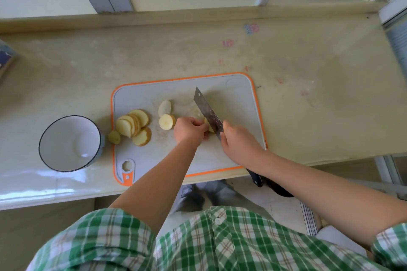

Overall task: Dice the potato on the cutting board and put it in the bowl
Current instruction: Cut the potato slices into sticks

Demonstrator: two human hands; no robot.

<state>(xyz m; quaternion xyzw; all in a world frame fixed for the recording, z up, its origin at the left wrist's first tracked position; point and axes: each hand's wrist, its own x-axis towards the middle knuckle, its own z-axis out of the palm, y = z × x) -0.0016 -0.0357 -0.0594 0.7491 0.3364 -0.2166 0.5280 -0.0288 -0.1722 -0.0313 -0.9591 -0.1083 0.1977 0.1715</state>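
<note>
A grey cutting board (pixel 233 99) with an orange rim lies on the counter. A fan of potato slices (pixel 133 124) sits at its left edge, and one small end piece (pixel 114 137) lies just off the board. Two thicker potato pieces (pixel 166 121) lie in the middle. My left hand (pixel 189 131) pinches a small potato piece (pixel 210 127) against the board. My right hand (pixel 239 142) grips a cleaver (pixel 208 111), whose blade rests right beside that piece. An empty white bowl (pixel 49 138) with a dark rim stands to the left of the board.
The pale counter (pixel 308 94) runs to a raised back ledge and has faint coloured marks at the right. A dark object (pixel 5 59) sits at the far left edge. The counter's front edge lies just below the board.
</note>
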